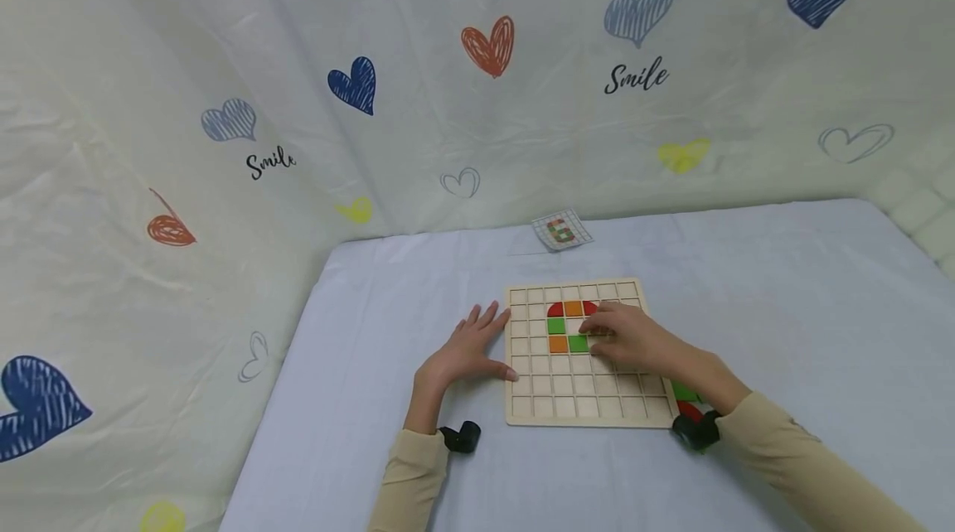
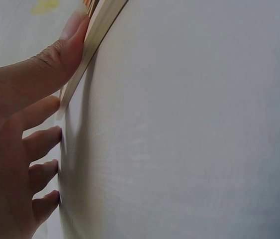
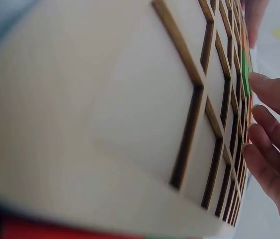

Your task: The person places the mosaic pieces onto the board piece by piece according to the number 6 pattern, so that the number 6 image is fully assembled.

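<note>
A wooden grid board [image 1: 540,408] lies on the table with several coloured tiles in its cells: a red rounded tile [image 1: 555,310], an orange tile [image 1: 573,308], a green tile [image 1: 556,326] and others. My left hand [image 1: 466,350] rests at the board's left side with fingers spread, thumb on the rim. My right hand [image 1: 630,337] reaches over the board, fingertips down among the tiles. In the right wrist view the thumb [image 3: 274,92] is right at a green tile [image 3: 245,74], with the other fingertips close to the grid and apart from the thumb. The right hand covers some cells.
Behind the board lies a small pattern card [image 1: 563,230] with a coloured grid design. Loose green [image 1: 685,391] and red pieces [image 1: 690,411] sit by the board's right edge, partly under my right forearm. A heart-printed cloth [image 1: 418,101] hangs behind the white-covered table [image 1: 806,333].
</note>
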{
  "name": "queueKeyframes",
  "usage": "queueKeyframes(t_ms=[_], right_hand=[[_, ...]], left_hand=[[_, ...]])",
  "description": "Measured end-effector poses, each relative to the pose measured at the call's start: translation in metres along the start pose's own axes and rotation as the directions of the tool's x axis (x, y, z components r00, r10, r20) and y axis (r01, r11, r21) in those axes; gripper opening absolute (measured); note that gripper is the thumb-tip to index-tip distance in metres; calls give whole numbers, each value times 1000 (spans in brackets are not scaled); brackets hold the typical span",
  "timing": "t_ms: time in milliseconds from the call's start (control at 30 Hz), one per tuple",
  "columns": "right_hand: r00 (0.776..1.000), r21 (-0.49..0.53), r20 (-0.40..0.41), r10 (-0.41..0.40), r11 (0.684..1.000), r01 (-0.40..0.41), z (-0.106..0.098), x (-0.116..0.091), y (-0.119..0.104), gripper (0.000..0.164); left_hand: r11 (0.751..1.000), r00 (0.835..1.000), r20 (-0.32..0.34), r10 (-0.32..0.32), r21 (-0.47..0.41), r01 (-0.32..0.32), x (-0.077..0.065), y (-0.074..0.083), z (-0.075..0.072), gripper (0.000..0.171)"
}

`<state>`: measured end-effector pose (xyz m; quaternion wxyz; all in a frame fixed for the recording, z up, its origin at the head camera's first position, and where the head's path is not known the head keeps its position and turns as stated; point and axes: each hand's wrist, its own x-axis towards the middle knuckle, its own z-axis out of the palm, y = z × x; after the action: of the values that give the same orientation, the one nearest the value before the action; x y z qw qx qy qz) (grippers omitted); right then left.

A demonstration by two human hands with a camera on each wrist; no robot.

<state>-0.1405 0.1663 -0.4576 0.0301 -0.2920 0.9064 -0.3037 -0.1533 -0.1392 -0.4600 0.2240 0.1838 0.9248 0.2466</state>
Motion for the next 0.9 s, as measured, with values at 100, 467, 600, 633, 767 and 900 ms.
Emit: queueKeyframes(t_ms=[100, 467, 600, 633, 767, 900], right_hand=[[1000, 6, -28, -8, 1000, 8, -6, -9, 2, 18], [993, -39, -116, 33, 999, -37, -24, -49, 15, 19], [989, -58, -130, 68, 995, -76, -29, -60, 22, 19], [989, -60, -127, 81, 994, -89, -30, -62, 23, 19], [988, -64, -104, 117, 990, -124, -34, -70, 29, 17], [987, -73, -75, 144, 986, -150, -36, -75, 33, 15]], left_hand=[[1000, 1000, 2, 2, 2, -2, 0, 1, 0, 105], [1000, 1000, 6, 4, 3, -4, -1, 0, -1, 105], [1000, 1000, 3, 6, 9, -6, -2, -1, -1, 104], [1000, 1000, 2, 6, 11, -6, -2, -1, -1, 104], [1000, 1000, 4, 8, 15, -8, -2, -1, -1, 104], [1000, 1000, 4, 14, 13, -14, -2, 1, -1, 104]])
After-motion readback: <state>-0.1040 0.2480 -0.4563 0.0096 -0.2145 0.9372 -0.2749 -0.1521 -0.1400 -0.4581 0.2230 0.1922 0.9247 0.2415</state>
